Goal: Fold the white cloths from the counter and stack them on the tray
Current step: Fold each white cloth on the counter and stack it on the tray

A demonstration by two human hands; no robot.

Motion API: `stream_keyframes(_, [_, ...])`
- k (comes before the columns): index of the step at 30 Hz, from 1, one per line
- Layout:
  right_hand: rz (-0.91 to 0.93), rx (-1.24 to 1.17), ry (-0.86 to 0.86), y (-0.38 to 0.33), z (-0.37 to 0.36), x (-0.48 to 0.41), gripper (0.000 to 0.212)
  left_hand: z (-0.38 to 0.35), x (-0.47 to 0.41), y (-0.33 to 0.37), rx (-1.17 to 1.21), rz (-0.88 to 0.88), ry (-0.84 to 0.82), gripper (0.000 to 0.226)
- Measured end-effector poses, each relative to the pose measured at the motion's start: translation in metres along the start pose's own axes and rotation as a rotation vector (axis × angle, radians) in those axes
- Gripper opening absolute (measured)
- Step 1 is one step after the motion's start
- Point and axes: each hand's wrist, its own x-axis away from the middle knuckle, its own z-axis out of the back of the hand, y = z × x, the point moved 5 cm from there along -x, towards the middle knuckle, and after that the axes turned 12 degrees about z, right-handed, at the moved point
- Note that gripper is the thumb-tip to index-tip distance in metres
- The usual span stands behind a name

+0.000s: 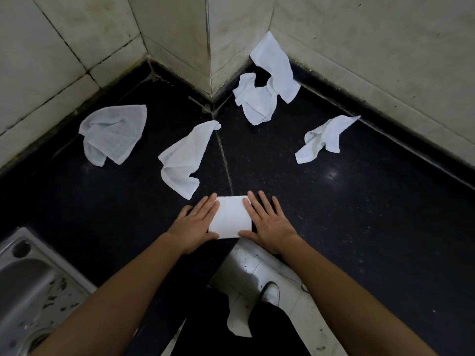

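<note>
Two flat, straight-fingered hands, left hand [196,223] and right hand [267,223], are pressed on a folded white rectangular cloth [230,218] on the black stone counter [359,214].

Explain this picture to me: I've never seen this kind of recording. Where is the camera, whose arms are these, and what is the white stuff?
There is no machine here: a person works with bare hands, and the one camera sits on their head, looking down along both arms. The left hand and right hand lie flat, fingers straight, on the two side edges of a folded white cloth near the front edge of a black counter. They press it rather than grip it. Farther back lie crumpled cloths not yet folded: a left cloth, a middle cloth, a right cloth and an overlapping corner heap, probably two. A steel sink shows at lower left. No tray is in view.
</note>
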Motion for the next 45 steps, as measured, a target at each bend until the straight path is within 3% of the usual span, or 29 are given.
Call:
stream_keyframes(10, [-0.005, -0.080, -0.024, 0.005, -0.007, 0.000, 0.094, -0.002, -0.006, 0.001, -0.027, 0.018, -0.059, 0.089])
stream_keyframes(14, [-0.096, -0.385, 0.141, -0.001, 0.008, 0.013, 0.093, 0.006, 0.000, 0.005, 0.062, 0.023, 0.010, 0.088])
stream_keyframes(17, [-0.369, -0.580, 0.358, -0.001, 0.019, 0.027, 0.077, 0.009, 0.004, 0.002, 0.231, 0.037, 0.094, 0.087])
stream_keyframes(22, [-0.524, -0.843, 0.224, -0.011, 0.012, 0.020, 0.036, 0.006, 0.013, -0.006, 0.471, 0.076, 0.175, 0.081])
stream_keyframes(26, [-0.617, -1.082, 0.284, -0.011, 0.017, 0.016, 0.019, 0.015, 0.015, -0.007, 0.572, 0.124, 0.178, 0.077])
stream_keyframes(29, [-0.569, -1.097, 0.359, -0.008, 0.038, 0.021, 0.008, 0.036, 0.016, -0.004, 0.609, 0.143, 0.218, 0.076])
stream_keyframes(36, [-0.178, -0.677, 0.323, -0.002, 0.123, 0.063, 0.016, 0.106, 0.027, 0.042, 0.313, -0.092, 0.347, 0.092])
stream_keyframes(38, [-0.135, -0.615, 0.334, 0.002, 0.139, 0.080, 0.015, 0.121, 0.030, 0.056, 0.314, -0.173, 0.345, 0.076])
stream_keyframes(41, [-0.188, -0.781, 0.417, 0.016, 0.146, 0.111, 0.010, 0.139, 0.033, 0.075, 0.539, -0.297, 0.223, 0.020])
stream_keyframes(43, [-0.288, -1.071, 0.577, 0.028, 0.147, 0.140, 0.008, 0.152, 0.040, 0.095, 0.892, -0.330, 0.031, 0.010])
stream_keyframes(45, [-0.380, -1.300, 0.756, 0.039, 0.147, 0.170, 0.008, 0.162, 0.049, 0.116, 1.169, -0.301, -0.136, 0.016])
